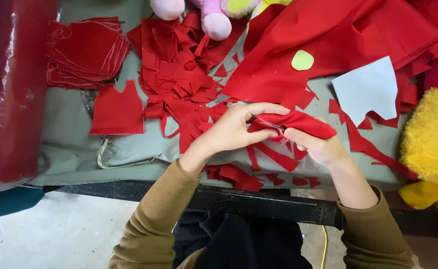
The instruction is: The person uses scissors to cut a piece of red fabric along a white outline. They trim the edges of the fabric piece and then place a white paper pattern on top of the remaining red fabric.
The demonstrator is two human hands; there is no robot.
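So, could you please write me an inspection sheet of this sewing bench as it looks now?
Surface: grey cloth-covered table, black front edge.
Job's things: folded red fabric piece pinched in both grips, left hand and right hand.
Clutter: heap of red fabric scraps; stack of cut red panels; single red shaped panel; pale blue paper template; small yellow-green oval.
Cables: yellow cord below table; pale string.
Surroundings: yellow plush toy, pink plush toy.

The folded red cloth piece [298,123] I pinch feels matt and woven; the grey table cover [69,144] looks like smooth fabric, perhaps vinyl.
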